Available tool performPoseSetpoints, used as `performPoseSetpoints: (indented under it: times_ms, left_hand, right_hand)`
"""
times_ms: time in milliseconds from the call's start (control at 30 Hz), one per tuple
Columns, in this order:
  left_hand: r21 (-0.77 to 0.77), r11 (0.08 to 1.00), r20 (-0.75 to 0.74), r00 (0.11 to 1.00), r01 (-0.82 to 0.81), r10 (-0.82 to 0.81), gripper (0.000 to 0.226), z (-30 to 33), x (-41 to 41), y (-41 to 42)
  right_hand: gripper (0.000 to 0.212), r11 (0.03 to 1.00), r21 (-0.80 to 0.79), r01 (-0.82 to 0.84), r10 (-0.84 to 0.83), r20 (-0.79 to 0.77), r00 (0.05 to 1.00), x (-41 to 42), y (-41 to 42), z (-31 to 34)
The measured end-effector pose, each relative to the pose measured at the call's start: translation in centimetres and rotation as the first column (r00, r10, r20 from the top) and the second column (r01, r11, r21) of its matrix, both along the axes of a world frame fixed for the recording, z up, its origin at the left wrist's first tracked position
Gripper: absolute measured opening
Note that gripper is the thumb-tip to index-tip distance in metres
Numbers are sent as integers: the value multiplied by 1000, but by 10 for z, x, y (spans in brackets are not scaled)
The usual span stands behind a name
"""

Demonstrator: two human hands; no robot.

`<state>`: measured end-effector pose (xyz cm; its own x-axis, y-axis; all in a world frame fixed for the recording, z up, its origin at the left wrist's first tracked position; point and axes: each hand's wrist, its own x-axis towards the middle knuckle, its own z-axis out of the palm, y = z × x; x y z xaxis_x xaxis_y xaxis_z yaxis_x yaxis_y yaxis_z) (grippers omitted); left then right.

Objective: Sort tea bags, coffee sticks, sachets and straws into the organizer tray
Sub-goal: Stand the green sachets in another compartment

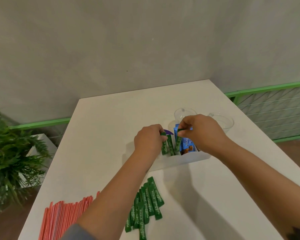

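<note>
While both hands are reaching over the white organizer tray [185, 160] at about one o'clock on the white table [102, 129], the left hand [148, 140] is pinching the top of a green stevia sachet [164, 146] standing in the tray; the right hand [200, 131] is pinching the top of another green sachet [178, 141], just beside the blue coffee sticks [186, 144] at its three o'clock; a loose pile of green sachets [146, 205] is lying at six o'clock; red straws [62, 219] are lying at seven o'clock; two clear cups [180, 115] are standing behind the tray at twelve o'clock.
</note>
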<state>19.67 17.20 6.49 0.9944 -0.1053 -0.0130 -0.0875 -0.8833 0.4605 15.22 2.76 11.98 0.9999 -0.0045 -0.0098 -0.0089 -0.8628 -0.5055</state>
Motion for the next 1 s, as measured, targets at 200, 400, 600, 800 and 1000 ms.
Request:
performPoseSetpoints:
  times_ms: [200,400,600,800,1000]
  left_hand:
    - [52,999,-42,999,-16,18,22,-14,6,-2]
    - [78,997,-73,997,-16,22,23,-26,12,-1]
    - [118,993,-24,1000,-5,8,17,-32,13,3]
    - [128,992,1,1000,0,0,16,-33,13,4]
    - [95,995,42,999,-5,1,25,-30,10,5]
  right_hand:
    - [9,970,-236,51,-31,89,996,21,13,-10]
    - [17,946,-325,11,4,46,999,34,23,-35]
    - [17,878,-479,-2,38,65,997,36,36,-58]
    - [19,847,-531,-17,70,79,994,37,40,-65]
    - [21,838,-546,-17,93,112,989,40,40,-60]
